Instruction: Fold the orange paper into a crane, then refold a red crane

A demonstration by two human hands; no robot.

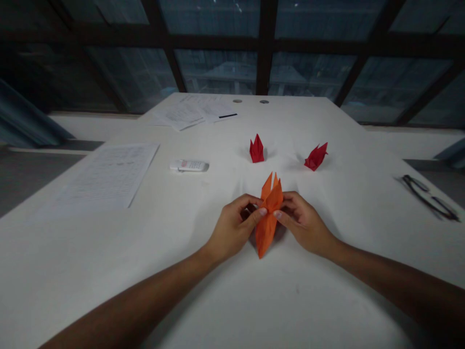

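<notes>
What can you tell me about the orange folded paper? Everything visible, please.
The orange paper is creased, folded into pointed flaps, with narrow tips at the far end and a broader point at the near end. The left hand and right hand hold it near its middle, over the white table; whether it rests there is unclear.

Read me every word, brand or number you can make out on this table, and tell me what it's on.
No text is legible.
White oblong object: red and dark markings, too blurred.
Nearer papers: rows of print, too small and faint.
Far papers: printed lines, too small and blurred.
</notes>
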